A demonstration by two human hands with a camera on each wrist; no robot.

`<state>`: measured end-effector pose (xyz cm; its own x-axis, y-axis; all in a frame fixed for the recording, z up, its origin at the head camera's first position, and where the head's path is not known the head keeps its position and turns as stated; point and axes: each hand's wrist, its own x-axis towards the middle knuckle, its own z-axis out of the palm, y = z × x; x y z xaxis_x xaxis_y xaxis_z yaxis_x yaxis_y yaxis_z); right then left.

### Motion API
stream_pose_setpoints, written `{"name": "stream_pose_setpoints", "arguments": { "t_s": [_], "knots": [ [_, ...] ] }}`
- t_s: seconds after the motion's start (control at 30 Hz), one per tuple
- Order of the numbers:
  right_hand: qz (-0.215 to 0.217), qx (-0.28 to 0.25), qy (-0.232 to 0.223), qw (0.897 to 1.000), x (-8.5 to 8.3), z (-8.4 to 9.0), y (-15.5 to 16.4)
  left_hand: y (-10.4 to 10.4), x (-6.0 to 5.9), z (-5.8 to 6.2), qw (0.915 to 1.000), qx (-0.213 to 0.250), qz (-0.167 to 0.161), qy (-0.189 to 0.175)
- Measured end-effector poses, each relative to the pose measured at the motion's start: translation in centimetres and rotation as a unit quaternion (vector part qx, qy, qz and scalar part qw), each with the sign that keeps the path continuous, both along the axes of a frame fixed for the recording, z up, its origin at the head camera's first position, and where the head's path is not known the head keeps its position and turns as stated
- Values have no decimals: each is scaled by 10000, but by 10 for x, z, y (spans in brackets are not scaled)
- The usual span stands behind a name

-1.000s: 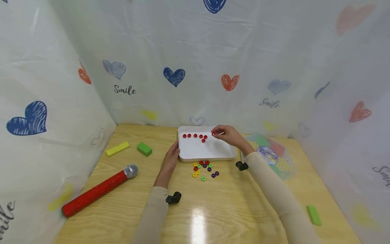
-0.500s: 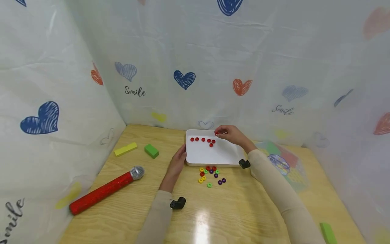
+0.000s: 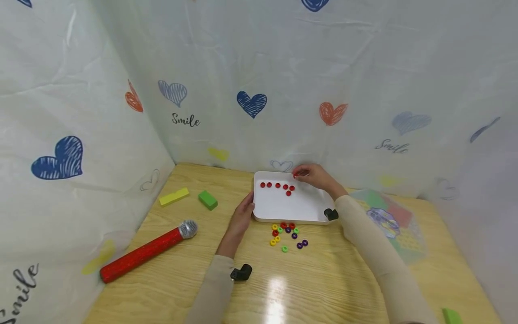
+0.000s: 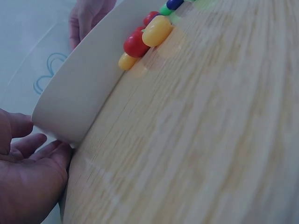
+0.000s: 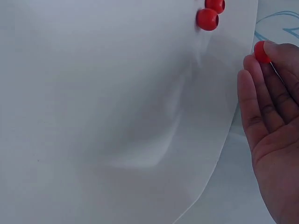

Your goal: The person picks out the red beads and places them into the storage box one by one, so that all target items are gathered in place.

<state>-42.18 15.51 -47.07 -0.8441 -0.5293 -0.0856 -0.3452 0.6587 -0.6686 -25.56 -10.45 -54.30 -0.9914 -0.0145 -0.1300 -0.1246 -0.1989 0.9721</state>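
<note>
A: Head view, from the left: a red microphone (image 3: pixel 147 250) lies on the counter (image 3: pixel 323 279), then a yellow block (image 3: pixel 174 196) and a green block (image 3: pixel 207 200).

B: And the left hand (image 3: pixel 243 216)?

A: Its fingers (image 4: pixel 32 154) lie relaxed and straight against the white tray (image 3: pixel 299 209) at its near left corner, probably bracing it so it won't slide.

B: What's next to it?

A: Loose colored beads (image 3: pixel 287 234) sit just in front of the tray. Inside, a row of red beads (image 3: pixel 277 185) lines the far edge.

B: The right hand (image 3: pixel 319 176)?

A: It hovers at the tray's far right corner, fingertips pinching one red bead (image 5: pixel 261 51) beside the end of that row.
</note>
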Motion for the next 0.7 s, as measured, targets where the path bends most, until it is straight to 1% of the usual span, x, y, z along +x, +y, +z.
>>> {"name": "stream_pose_setpoints", "arguments": {
  "t_s": [0.17,0.3,0.43,0.57,0.7],
  "knots": [
    [56,90,0,9999,-2,-5,1,0,0,0,10000,13,-10,-80],
    [347,141,198,9991,-3,-12,0,0,-1,-1,10000,19,-33,11],
    [585,250,388,9972,-4,-16,-2,0,-1,0,10000,10,-21,81],
    [649,437,322,9964,-4,-20,-4,1,0,1,10000,-53,-10,64],
    [666,632,252,9955,-3,-18,-6,1,0,-1,9999,-97,-22,88]
  ]
}}
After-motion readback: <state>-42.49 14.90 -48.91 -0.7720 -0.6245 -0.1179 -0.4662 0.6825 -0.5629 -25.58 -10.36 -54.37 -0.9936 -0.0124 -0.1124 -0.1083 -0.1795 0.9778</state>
